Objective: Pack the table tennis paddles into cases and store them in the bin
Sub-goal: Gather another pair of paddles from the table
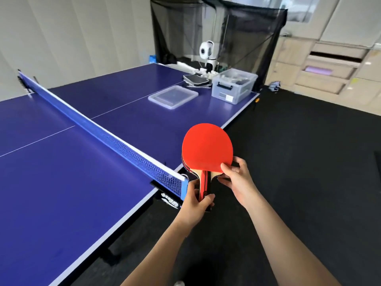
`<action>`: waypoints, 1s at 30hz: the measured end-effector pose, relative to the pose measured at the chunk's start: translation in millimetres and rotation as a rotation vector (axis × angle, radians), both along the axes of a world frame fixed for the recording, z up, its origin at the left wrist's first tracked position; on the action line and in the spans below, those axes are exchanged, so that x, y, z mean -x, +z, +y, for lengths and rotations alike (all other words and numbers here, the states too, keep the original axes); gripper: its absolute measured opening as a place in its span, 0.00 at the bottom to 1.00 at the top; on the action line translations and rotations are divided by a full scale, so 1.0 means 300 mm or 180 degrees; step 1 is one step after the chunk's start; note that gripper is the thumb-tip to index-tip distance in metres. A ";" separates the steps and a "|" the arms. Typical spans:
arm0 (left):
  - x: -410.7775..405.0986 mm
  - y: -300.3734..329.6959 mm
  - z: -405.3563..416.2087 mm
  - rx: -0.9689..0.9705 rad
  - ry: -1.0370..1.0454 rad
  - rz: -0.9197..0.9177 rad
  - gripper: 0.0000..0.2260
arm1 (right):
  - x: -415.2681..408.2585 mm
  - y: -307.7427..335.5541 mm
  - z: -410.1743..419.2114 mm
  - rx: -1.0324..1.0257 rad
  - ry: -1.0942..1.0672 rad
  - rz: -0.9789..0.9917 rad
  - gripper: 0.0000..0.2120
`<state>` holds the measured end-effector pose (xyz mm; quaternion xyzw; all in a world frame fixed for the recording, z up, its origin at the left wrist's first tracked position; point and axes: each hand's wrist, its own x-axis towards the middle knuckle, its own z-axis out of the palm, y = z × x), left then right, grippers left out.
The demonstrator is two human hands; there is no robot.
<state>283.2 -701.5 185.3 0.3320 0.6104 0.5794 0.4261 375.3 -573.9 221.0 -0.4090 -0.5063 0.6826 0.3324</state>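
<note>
A blue table tennis table (pixel 86 182) with white lines carried everything. A blue net (pixel 99 133) with a white top band crossed it from the far left edge to the near side, clamped there by a black bracket (pixel 165 189). On the far half lay a clear plastic lid (pixel 172 96), flat and near the centre line. Behind it sat a stack of dark paddle cases (pixel 196 81). Just beside those, at the far right corner, stood a clear storage bin (pixel 234 85) with a black latch
</note>
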 end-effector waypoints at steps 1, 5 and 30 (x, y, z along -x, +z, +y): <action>-0.015 0.002 0.043 -0.0005 -0.0034 0.0009 0.18 | -0.019 -0.001 0.039 -0.0012 -0.0042 -0.0007 0.19; -0.024 -0.017 0.254 0.0020 -0.0100 -0.0057 0.18 | -0.032 -0.013 0.247 -0.0041 -0.0117 -0.0065 0.20; 0.398 -0.197 1.099 0.0330 0.1523 -0.0520 0.20 | 0.660 -0.200 1.199 0.0281 0.1379 -0.0490 0.21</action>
